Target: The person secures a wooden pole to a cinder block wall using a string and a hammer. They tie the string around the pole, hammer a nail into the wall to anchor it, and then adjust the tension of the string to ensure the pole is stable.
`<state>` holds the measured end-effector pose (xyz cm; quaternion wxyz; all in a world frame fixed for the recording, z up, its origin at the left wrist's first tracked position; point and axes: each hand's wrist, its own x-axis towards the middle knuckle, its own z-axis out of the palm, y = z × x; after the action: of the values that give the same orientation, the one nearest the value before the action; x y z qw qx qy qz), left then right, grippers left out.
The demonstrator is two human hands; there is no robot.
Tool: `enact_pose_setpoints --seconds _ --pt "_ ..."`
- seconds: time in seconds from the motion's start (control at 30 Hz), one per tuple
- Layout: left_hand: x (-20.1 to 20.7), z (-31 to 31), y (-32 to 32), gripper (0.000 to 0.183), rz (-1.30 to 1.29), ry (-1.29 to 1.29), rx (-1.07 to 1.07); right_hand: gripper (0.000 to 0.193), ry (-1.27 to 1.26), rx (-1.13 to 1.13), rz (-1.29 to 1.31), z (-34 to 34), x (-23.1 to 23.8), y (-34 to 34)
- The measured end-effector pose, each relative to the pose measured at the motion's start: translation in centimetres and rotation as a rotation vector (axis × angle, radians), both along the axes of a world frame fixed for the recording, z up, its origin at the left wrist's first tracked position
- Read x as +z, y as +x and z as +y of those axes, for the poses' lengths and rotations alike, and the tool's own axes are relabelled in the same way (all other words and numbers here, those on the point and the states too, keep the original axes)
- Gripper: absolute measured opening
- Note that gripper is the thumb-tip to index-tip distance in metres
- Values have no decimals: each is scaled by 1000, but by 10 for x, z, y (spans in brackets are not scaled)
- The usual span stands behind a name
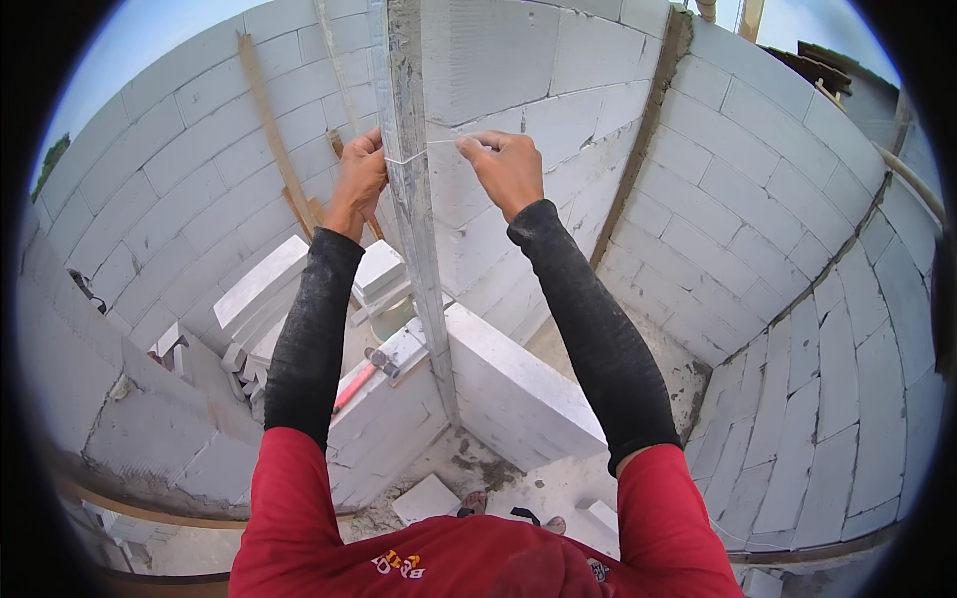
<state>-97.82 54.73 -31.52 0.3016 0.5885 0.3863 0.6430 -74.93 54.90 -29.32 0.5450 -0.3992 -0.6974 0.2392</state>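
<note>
White block walls rise around us under open sky, with stacked white blocks (261, 289) and a red-handled tool (354, 387) lying on the low wall (399, 419) below. Our left hand (359, 179) pinches a thin white string (431, 147) against the left side of the upright grey metal guide post (407, 149), while our right hand (508, 169) grips the string's other end just right of it. If either pinch loosens, we judge the string could slacken and slide down the post.
</note>
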Motion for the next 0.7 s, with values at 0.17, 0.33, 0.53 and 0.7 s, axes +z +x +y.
enact_pose_setpoints --seconds 0.17,0.33,0.53,0.7 --pt "7 -27 -9 25 -67 86 60 35 -1 131 -13 10 -3 1" --pt "9 -76 13 28 117 152 296 31 81 103 -109 -13 5 7" --pt "20 -74 -9 31 30 158 349 33 99 30 -188 -28 4 12" --pt "17 -107 -11 34 128 112 301 32 43 21 -190 -28 -8 10"
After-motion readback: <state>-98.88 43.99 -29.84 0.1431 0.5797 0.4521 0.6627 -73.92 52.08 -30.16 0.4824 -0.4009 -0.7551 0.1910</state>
